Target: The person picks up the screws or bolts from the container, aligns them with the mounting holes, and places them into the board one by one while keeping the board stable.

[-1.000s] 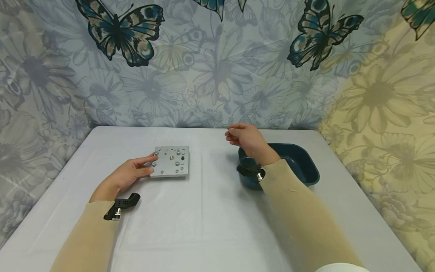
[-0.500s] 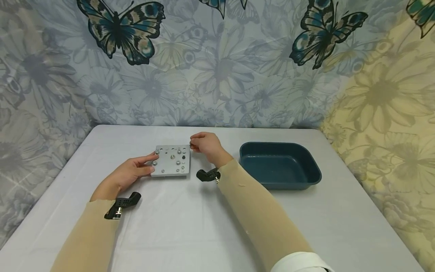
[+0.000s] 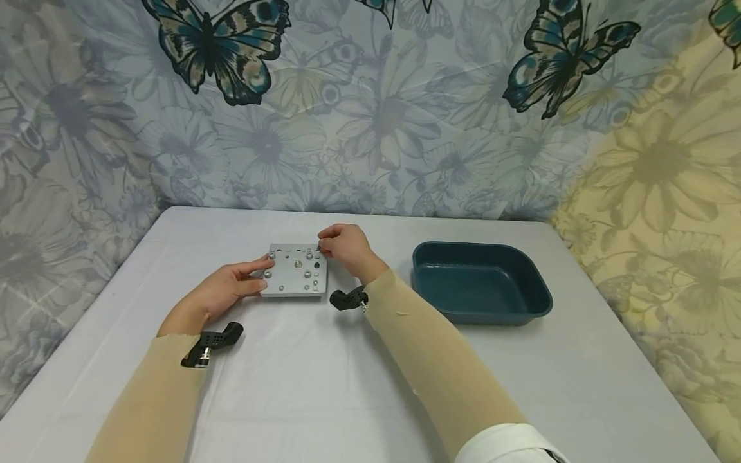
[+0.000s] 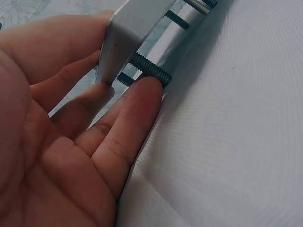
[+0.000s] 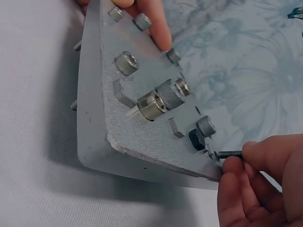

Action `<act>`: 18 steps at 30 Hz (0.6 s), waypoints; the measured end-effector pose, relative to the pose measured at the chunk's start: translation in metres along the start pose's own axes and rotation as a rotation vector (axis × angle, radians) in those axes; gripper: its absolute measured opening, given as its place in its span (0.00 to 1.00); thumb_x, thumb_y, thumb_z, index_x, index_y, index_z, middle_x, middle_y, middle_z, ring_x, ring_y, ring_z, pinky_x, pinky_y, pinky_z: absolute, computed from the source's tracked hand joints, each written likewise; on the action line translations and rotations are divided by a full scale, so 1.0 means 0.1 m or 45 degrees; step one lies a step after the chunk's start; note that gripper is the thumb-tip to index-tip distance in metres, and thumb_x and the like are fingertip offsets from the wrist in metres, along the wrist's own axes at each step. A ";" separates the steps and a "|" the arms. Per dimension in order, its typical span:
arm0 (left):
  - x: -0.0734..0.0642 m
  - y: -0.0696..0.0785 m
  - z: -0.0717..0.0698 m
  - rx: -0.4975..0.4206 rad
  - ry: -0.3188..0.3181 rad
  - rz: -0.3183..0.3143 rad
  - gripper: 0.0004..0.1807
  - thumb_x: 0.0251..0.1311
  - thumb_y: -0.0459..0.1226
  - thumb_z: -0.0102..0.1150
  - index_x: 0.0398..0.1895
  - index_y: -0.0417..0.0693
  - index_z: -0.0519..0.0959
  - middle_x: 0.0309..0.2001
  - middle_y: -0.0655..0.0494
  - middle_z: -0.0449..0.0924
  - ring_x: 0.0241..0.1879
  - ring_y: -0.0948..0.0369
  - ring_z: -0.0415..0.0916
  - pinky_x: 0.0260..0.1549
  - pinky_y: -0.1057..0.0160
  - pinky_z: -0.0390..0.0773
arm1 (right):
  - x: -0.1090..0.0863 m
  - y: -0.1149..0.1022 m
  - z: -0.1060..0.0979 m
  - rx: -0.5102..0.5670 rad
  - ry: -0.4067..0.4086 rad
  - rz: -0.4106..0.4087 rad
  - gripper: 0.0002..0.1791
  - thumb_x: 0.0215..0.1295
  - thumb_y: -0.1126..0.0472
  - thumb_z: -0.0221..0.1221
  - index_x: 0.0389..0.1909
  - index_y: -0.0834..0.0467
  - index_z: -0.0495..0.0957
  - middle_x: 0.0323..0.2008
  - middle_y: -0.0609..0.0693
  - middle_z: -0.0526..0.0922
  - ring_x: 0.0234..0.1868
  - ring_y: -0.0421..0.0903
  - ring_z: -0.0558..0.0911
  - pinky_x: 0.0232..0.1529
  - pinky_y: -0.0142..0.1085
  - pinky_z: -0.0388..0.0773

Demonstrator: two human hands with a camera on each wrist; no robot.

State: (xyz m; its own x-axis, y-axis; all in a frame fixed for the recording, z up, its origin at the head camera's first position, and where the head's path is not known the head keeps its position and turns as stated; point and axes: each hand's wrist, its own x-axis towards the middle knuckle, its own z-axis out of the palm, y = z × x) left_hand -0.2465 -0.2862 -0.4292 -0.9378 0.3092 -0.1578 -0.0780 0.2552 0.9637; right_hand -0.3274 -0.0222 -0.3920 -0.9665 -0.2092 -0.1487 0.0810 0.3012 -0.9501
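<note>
A grey metal plate is raised off the white table on screws whose threaded shanks stick out underneath. Silver socket-head screws and a black hex head sit in its top face. My left hand grips the plate's left edge, thumb and fingers on either side. Over the far right corner is my right hand, pinching a thin dark screw between thumb and fingers. The screw's tip is at the plate's surface near the edge; whether it enters a hole I cannot tell.
A dark blue-green rectangular tray stands on the right of the white-covered table. Behind it hangs a flower and butterfly cloth. Black wrist mounts sit at both wrists.
My right hand has come left from over the tray to the plate's far right corner, with the screw in its fingers. My left hand keeps its grip on the plate.
</note>
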 end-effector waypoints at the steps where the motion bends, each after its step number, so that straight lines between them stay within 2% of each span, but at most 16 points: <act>1: 0.00 0.00 0.00 -0.001 -0.002 -0.001 0.33 0.67 0.36 0.63 0.73 0.43 0.66 0.78 0.54 0.47 0.73 0.50 0.51 0.49 0.72 0.74 | 0.00 0.00 0.00 -0.014 0.004 0.000 0.13 0.68 0.67 0.61 0.51 0.66 0.83 0.37 0.51 0.85 0.38 0.43 0.83 0.41 0.34 0.81; 8: 0.01 0.01 0.02 -0.010 -0.004 0.003 0.32 0.67 0.35 0.62 0.73 0.42 0.66 0.78 0.53 0.46 0.73 0.50 0.52 0.48 0.71 0.75 | -0.04 -0.01 -0.02 -0.131 0.005 -0.005 0.12 0.69 0.64 0.62 0.50 0.61 0.85 0.38 0.46 0.85 0.38 0.42 0.82 0.41 0.35 0.79; 18: 0.00 -0.01 0.01 -0.015 -0.016 0.010 0.34 0.67 0.36 0.63 0.74 0.40 0.64 0.79 0.52 0.45 0.71 0.50 0.56 0.48 0.70 0.76 | -0.11 -0.02 -0.09 -0.141 0.007 -0.029 0.13 0.68 0.64 0.61 0.51 0.62 0.85 0.42 0.47 0.84 0.40 0.43 0.83 0.42 0.33 0.80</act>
State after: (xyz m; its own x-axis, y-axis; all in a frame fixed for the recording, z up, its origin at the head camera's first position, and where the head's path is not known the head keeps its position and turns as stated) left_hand -0.2465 -0.2858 -0.4305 -0.9340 0.3230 -0.1530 -0.0750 0.2416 0.9675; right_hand -0.3191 -0.0125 -0.3866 -0.9691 -0.2124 -0.1257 0.0318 0.3976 -0.9170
